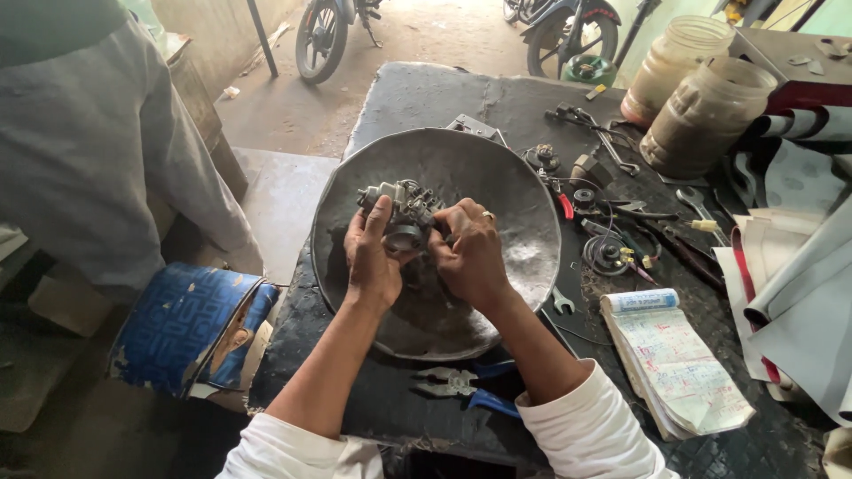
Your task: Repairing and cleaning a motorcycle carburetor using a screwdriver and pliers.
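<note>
Both hands are gripping a carburetor (404,217) over the middle of a round metal pan (524,257). The left hand (371,257) is clasping it from nine o'clock, thumb lying up its side. The right hand (470,253), wearing a ring, is curling its fingers against it from three o'clock. Pliers (461,386) are lying at six o'clock of the pan, a notebook (679,364) at four o'clock, two jars (701,111) at one o'clock.

A metal pan (524,257) sits on the table (426,98). Over the pan, the left hand (373,257) and right hand (470,253) hold an engine part (406,211) between them. Pliers (461,386) lie before the pan. A notebook (679,364) lies right of it, loose tools (621,222) behind the notebook, two jars (701,89) farther back.
</note>
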